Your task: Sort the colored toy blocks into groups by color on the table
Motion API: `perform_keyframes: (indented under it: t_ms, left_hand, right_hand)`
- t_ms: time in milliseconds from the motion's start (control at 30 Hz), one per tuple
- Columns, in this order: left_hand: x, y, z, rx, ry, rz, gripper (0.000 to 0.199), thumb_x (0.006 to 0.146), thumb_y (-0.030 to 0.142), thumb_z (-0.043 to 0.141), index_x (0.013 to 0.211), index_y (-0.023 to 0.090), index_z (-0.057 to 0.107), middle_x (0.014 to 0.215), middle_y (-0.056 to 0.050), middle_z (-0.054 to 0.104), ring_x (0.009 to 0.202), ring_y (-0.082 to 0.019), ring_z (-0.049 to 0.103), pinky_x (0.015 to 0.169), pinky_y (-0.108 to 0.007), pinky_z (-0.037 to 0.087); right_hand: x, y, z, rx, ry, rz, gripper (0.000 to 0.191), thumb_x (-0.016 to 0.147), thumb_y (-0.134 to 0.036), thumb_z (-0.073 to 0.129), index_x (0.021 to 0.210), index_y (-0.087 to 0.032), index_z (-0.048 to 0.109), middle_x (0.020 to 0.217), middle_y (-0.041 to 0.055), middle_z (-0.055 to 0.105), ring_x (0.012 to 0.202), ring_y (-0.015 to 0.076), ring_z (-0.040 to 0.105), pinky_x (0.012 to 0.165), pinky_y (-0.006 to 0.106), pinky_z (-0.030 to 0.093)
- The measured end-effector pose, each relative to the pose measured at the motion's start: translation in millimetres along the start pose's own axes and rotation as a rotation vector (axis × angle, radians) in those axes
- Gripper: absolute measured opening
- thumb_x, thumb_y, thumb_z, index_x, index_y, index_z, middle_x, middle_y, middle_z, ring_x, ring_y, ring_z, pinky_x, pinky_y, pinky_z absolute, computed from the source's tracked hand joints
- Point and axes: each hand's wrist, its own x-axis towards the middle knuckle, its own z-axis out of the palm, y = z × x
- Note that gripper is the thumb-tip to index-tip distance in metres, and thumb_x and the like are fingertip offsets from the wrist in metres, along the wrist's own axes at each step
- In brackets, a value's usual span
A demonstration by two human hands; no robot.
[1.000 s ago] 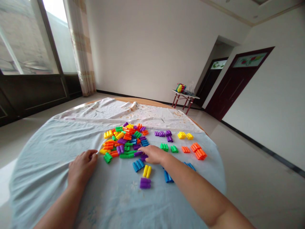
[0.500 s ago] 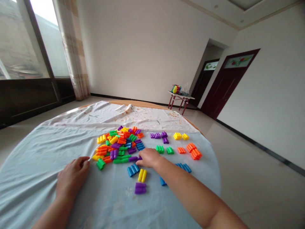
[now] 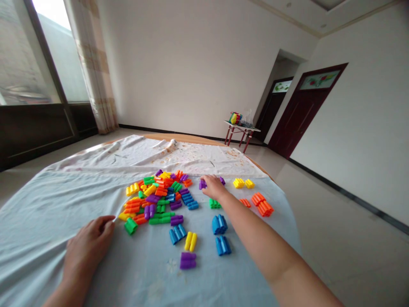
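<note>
While the left hand [image 3: 87, 243] curls loosely, lower left, the right hand [image 3: 213, 186] bends half-closed over purple blocks [image 3: 202, 184] mid-frame; I can't tell either's grip.

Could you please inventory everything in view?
Piled blocks: many, multicoloured, centre
Grouped blocks: many, multicoloured, pile's right
Loose blocks: three, blue, yellow, purple, foreground
Table: one, brown, under cloth
Cloth: count unclear, blue, white, tabletop
Side table: one, white, red, background
Bags: two, multicoloured, clear, side table
Curtain: one, beige, left
Window: one, clear, left
Doors: two, maroon, right
Walls: two, white, background
Ceiling: one, white, top
Floor: one, pale, below
Left hand: one, left
Right hand: one, at grouped blocks
</note>
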Motion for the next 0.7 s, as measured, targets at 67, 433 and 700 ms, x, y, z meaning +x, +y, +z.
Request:
perform_keyframes:
  t_ms: [67, 433, 700]
  left_hand:
    - [0, -1, 0.8, -0.002, 0.0, -0.002, 0.052, 0.086, 0.045, 0.021, 0.11, 0.022, 0.06, 0.113, -0.01, 0.063, 0.106, -0.027, 0.056, 0.083, -0.036, 0.04]
    - [4, -5, 4.1, 0.005, -0.022, -0.031, 0.051, 0.085, 0.046, 0.021, 0.112, 0.022, 0.058, 0.111, -0.01, 0.063, 0.104, -0.026, 0.056, 0.085, -0.035, 0.04]
    - [1, 2, -0.5, -0.002, -0.036, -0.046, 0.05, 0.085, 0.044, 0.023, 0.112, 0.021, 0.059, 0.111, -0.009, 0.063, 0.104, -0.025, 0.055, 0.084, -0.034, 0.039]
  right_hand:
    - [14, 14, 1, -0.036, -0.014, 0.042, 0.04, 0.078, -0.017, 0.055, 0.117, -0.023, 0.056, 0.122, 0.006, 0.06, 0.116, 0.0237, 0.048, 0.095, 0.036, 0.038]
    - [50, 31, 24, -0.139, -0.151, 0.138, 0.034, 0.08, -0.015, 0.055, 0.11, -0.028, 0.062, 0.116, 0.0049, 0.064, 0.116, 0.0255, 0.048, 0.093, 0.039, 0.036]
    - [30, 7, 3, -0.095, -0.078, 0.043, 0.047, 0.081, -0.016, 0.055, 0.127, -0.023, 0.052, 0.129, 0.0087, 0.055, 0.122, 0.0256, 0.043, 0.097, 0.04, 0.034]
